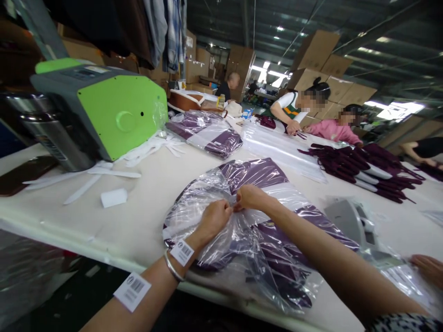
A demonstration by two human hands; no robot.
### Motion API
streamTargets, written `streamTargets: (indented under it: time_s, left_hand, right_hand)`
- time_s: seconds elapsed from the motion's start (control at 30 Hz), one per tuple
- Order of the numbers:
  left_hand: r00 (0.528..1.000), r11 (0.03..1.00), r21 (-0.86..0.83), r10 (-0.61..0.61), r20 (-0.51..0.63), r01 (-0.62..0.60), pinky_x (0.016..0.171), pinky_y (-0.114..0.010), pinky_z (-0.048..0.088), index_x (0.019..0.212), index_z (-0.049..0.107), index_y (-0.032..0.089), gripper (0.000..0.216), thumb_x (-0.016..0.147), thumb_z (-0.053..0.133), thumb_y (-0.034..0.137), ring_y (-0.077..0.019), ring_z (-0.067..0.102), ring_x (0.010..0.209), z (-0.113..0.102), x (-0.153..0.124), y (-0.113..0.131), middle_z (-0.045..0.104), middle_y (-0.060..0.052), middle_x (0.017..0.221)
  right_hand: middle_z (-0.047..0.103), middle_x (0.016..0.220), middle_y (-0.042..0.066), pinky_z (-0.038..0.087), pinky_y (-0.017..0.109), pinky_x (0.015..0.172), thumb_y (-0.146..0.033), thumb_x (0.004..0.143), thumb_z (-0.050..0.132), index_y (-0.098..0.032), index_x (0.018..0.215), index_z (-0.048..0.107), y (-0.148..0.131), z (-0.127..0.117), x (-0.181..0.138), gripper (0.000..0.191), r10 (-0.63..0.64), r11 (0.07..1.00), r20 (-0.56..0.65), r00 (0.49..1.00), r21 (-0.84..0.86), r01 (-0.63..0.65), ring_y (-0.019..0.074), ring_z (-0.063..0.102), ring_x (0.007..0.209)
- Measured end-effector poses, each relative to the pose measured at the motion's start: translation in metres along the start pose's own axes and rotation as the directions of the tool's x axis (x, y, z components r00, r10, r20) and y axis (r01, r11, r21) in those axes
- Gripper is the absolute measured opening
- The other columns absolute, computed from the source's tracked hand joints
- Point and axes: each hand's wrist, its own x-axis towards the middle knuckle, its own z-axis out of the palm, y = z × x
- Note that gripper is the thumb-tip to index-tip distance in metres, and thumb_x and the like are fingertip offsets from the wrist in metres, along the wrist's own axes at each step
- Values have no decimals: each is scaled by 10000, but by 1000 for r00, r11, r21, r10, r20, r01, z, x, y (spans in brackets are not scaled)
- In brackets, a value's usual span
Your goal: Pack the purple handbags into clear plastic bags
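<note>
A clear plastic bag [197, 193] with a folded purple garment [256, 173] inside lies before me on the table. My left hand [216, 217] is closed, pinching the plastic near the bag's middle. Right beside it, almost touching, my right hand [249, 198] also grips the gathered film. The fingertips of both hands are partly hidden by the plastic. On my left forearm are stuck two white barcode labels [132, 291], and a silver bangle [173, 265] circles that wrist. Loose film spreads toward the front edge, over dark purple fabric.
At left stand a green-and-grey machine [131, 115], a steel flask [57, 133] and paper strips [148, 150]. Behind the bag lies another bagged garment [207, 133]. Purple garments [360, 168] are piled at right, near a grey tape dispenser [349, 219]. Co-workers sit across; another person's hand [427, 267] is at right.
</note>
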Motion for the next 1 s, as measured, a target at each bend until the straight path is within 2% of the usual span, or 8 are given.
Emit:
streamTargets:
  time_s: [0.2,0.33,0.5,0.63,0.7,0.8,0.9,1.0]
  left_hand:
    - [1000,1000,-8,20,23,-19,605,-275,337,709,693,187,205,839,540,229,-176,584,645,1,3,-4,685,-50,688]
    - [1000,1000,-16,16,13,-15,609,-275,339,708,693,183,196,842,567,250,-176,586,671,2,5,-6,692,-51,707]
    - [1000,999,-36,18,17,-18,601,-278,328,683,675,178,197,846,591,249,-163,571,644,3,6,-6,678,-37,681]
    - [999,998,-62,28,32,-26,589,-275,327,660,659,177,210,847,578,228,-154,561,603,2,6,-6,662,-23,644]
    - [999,997,-75,30,38,-27,581,-272,323,667,663,177,213,850,566,230,-152,558,588,2,6,-6,656,-19,629]
    - [999,995,-92,30,42,-26,583,-269,324,682,675,173,205,847,569,234,-153,559,591,2,6,-8,661,-20,634]
    - [998,994,-111,25,50,-19,583,-263,335,694,682,171,195,841,562,216,-148,559,575,3,6,-8,660,-17,622]
    - [998,991,-130,18,62,-10,570,-255,337,721,684,174,189,842,538,184,-138,553,542,2,5,-7,642,-1,585]
  right_hand:
    - [572,494,-33,308,242,491,-302,563,853,-223,538,665,11,1,-4,205,-36,999,-31,999,4,37,142,538,534]
    - [653,557,-36,387,238,521,-287,696,704,-221,642,732,36,-15,-16,90,-45,975,79,996,222,26,137,571,540]
    - [722,748,-16,457,259,615,-297,685,705,-227,826,771,54,-31,-43,171,-50,905,-27,998,422,57,163,618,678]
    - [737,823,-5,492,281,662,-296,708,722,-239,998,755,36,-28,-60,298,-81,777,-11,997,625,70,172,654,728]
    - [759,1031,14,520,318,805,-281,745,722,-267,1154,716,25,-26,-68,410,-120,672,-2,993,736,83,197,691,930]
    - [664,1337,7,465,360,1014,-269,821,690,-339,1355,594,13,-19,-82,547,-180,542,29,983,837,75,201,600,1236]
    - [638,1378,7,519,346,929,-254,855,654,-374,1394,555,4,-5,-97,560,-200,469,88,976,883,16,204,634,1191]
    - [566,1459,25,544,288,662,-261,864,625,-379,1408,538,-1,13,-103,564,-197,438,122,973,899,-24,182,731,890]
